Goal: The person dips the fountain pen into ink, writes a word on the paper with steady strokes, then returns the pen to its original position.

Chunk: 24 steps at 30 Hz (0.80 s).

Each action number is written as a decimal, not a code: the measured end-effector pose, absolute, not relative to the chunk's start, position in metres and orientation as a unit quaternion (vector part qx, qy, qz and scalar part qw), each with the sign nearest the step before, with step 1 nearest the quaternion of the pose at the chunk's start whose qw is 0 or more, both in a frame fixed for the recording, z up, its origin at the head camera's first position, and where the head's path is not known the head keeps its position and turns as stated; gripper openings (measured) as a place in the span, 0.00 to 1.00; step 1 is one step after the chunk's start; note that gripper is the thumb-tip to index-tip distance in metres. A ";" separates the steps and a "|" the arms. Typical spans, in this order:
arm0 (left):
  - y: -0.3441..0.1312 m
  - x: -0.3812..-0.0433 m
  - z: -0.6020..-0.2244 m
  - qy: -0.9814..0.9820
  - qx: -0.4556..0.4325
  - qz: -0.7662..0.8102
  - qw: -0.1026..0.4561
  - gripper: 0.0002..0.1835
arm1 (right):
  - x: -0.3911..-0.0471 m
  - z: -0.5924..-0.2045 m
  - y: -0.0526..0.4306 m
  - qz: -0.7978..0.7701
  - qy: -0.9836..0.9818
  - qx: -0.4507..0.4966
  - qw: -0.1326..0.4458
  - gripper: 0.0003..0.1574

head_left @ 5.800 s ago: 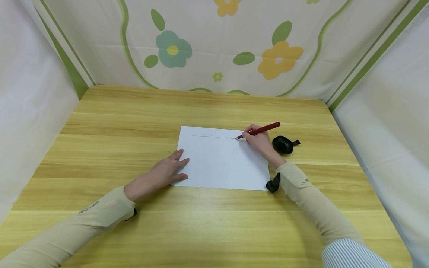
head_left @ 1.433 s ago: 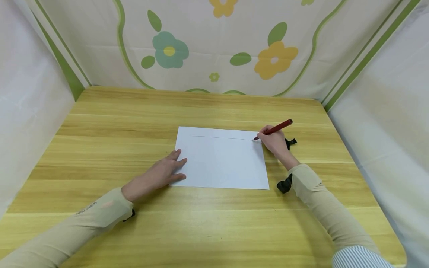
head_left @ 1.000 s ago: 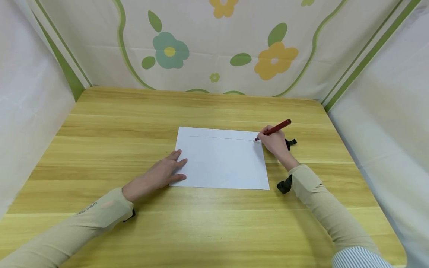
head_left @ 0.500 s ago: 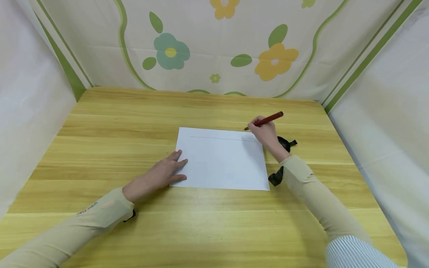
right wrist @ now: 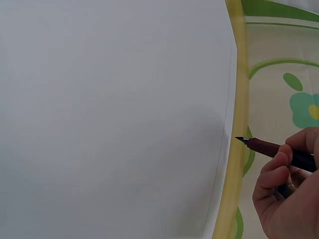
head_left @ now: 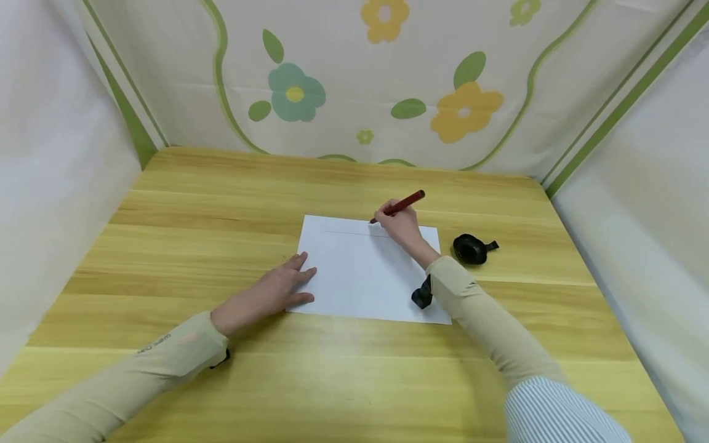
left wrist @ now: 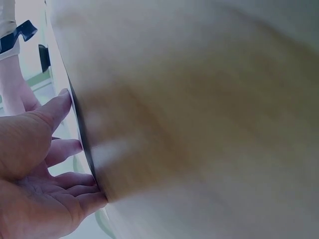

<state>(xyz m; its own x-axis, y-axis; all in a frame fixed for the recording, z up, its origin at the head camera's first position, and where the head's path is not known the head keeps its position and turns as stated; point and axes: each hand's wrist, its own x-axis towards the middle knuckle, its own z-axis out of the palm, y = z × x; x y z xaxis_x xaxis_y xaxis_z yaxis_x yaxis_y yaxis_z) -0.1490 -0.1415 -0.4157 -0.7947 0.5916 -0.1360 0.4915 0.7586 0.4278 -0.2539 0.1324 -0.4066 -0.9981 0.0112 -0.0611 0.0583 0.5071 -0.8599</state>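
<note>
A sheet of white paper (head_left: 354, 280) lies on the wooden table, with one thin line drawn across it near its far edge. My left hand (head_left: 271, 288) rests flat on the paper's left edge, fingers spread; the left wrist view shows its fingertips (left wrist: 94, 199) along the sheet's edge. In my right hand (head_left: 406, 229) I pinch a dark red fountain pen (head_left: 407, 202), its back end pointing up and right. The pen's nib (right wrist: 241, 139) is over the narrow strip between the drawn line and the paper's far edge. My right forearm hides the sheet's right side.
A black rounded object with a short tab (head_left: 471, 249) sits on the table right of the paper. Black devices (head_left: 423, 294) are strapped at the wrists. A flowered curtain (head_left: 343, 80) stands behind the table (head_left: 232, 197), with white cloth at both sides.
The line grew rightward earlier. Since then my right hand has lifted the pen from the line's right end and carried it left, above the line. My left hand has stayed on the paper.
</note>
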 end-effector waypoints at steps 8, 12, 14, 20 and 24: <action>-0.143 -0.150 -0.415 0.930 0.295 0.184 0.115 0.30 | -0.256 -0.408 0.128 -0.494 0.869 0.022 0.021 0.08; -0.143 -0.150 -0.414 0.931 0.294 0.183 0.114 0.31 | -0.257 -0.408 0.129 -0.496 0.868 0.021 0.023 0.08; -0.143 -0.150 -0.414 0.932 0.294 0.182 0.112 0.31 | -0.257 -0.408 0.129 -0.498 0.867 0.019 0.022 0.08; -0.142 -0.149 -0.412 0.932 0.294 0.182 0.113 0.31 | -0.257 -0.409 0.129 -0.491 0.871 0.017 0.020 0.08; -0.142 -0.149 -0.412 0.932 0.292 0.180 0.115 0.31 | -0.256 -0.409 0.129 -0.489 0.872 0.017 0.020 0.09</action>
